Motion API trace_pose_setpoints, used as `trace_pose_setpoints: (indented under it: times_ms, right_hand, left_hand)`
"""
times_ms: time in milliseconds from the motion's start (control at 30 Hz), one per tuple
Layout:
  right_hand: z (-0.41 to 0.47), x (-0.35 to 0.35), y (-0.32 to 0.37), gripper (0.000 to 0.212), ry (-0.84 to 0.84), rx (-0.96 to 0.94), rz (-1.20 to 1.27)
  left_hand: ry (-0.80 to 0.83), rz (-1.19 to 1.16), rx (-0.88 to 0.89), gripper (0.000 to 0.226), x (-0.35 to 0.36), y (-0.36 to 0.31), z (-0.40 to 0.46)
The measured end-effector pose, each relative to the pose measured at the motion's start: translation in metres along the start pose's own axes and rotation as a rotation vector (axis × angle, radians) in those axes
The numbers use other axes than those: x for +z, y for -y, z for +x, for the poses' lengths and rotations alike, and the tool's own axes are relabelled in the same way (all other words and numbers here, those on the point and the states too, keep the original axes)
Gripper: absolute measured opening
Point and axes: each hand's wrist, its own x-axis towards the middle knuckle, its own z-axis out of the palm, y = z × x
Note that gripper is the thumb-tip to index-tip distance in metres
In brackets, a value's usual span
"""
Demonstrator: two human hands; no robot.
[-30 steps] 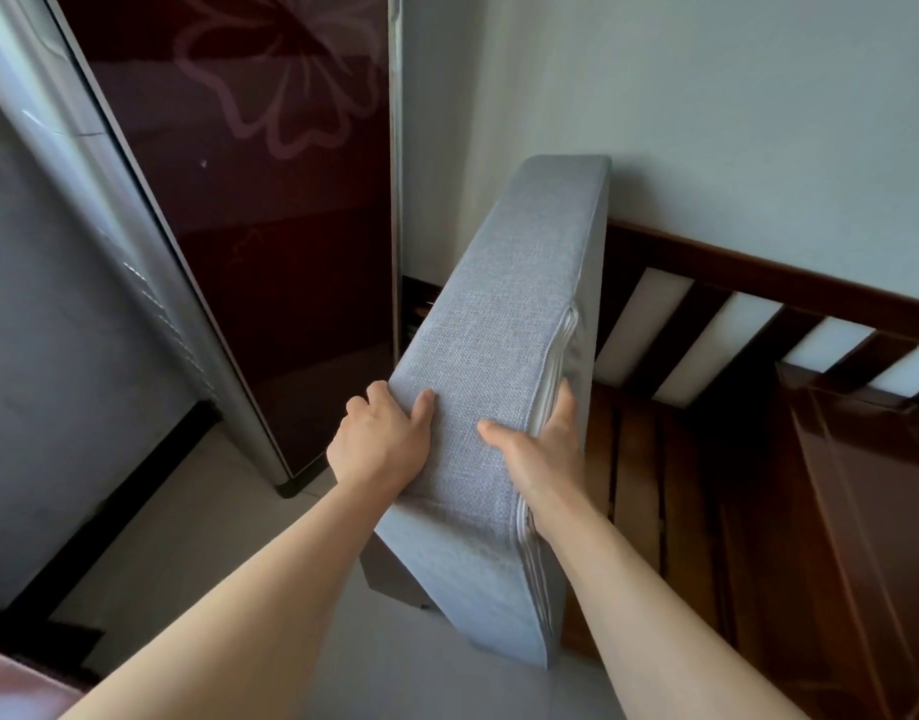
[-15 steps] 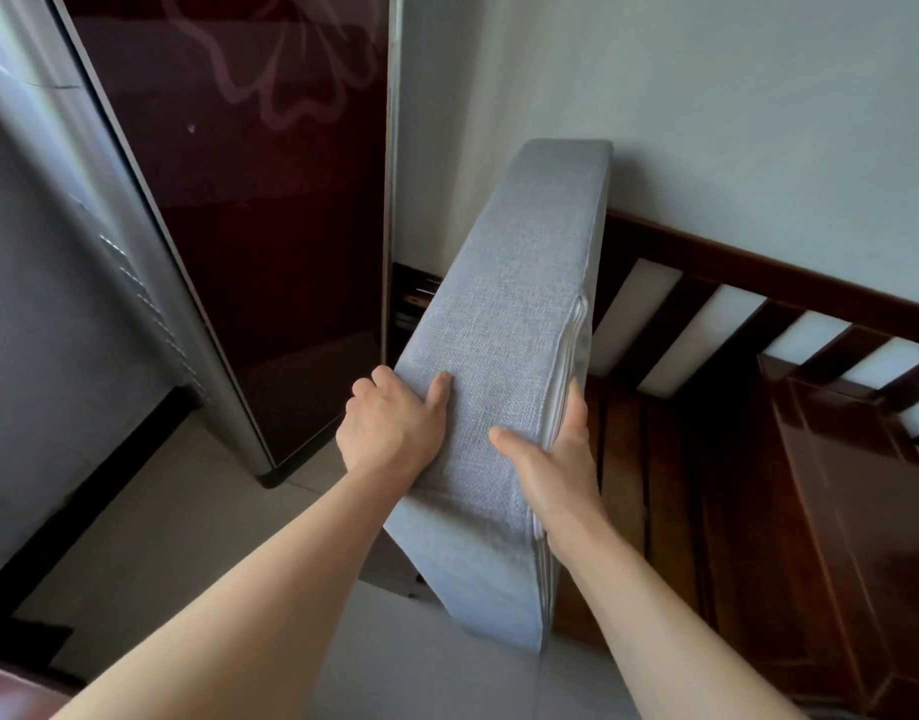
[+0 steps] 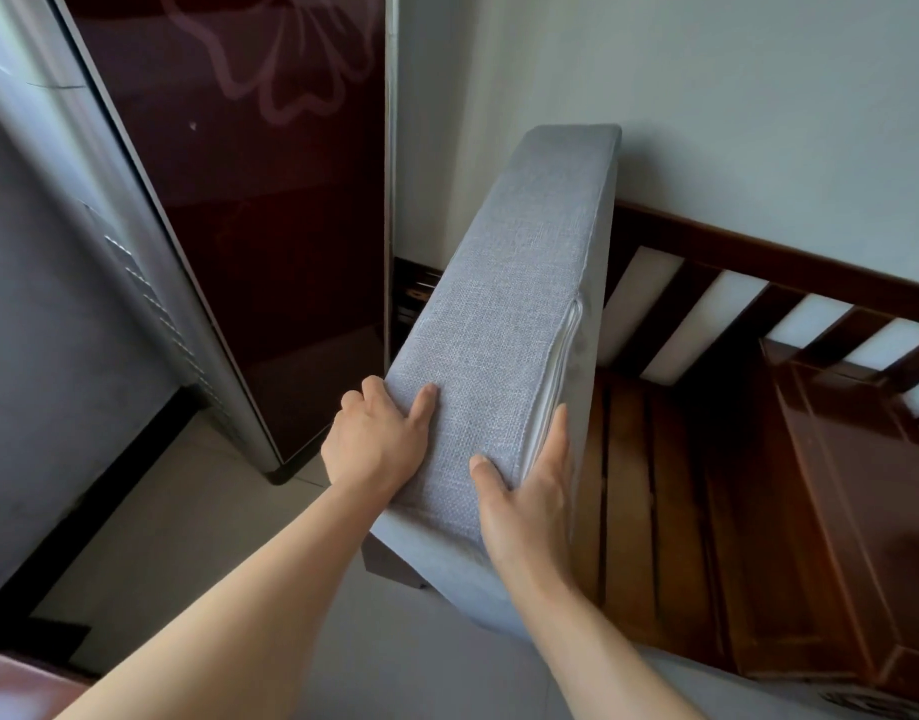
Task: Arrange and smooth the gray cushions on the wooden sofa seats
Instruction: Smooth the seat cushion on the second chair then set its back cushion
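Above bare slatted seat of dark wooden sofa (image 3: pixel 649 491): thick gray woven-fabric cushion (image 3: pixel 504 324) held on edge, tilted toward pale wall (image 3: pixel 706 96). Left hand (image 3: pixel 379 439) gripping left face, thumb on top. Right hand (image 3: pixel 530 501) clasping zippered right side, fingers hidden behind.

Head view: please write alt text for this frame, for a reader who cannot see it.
Both hands grip a thick gray cushion stood on edge over the left end of a dark wooden sofa: the left hand on its left side, the right hand along its zipper edge. The slatted seat is bare; a dark red glass panel stands to the left.
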Motion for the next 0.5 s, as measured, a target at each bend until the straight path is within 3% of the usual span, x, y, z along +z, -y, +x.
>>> trace_pose_setpoints:
  times_ms: [233,500]
  right_hand:
    - [0.041,0.011,0.029,0.092,-0.029,0.066,-0.063]
    - [0.043,0.042,0.000,0.095,0.079,0.107,-0.332]
  left_hand:
    - [0.080,0.014,0.002,0.070,0.004,-0.017,0.051]
    - [0.282,-0.186,-0.291,0.080,0.071,0.043,0.048]
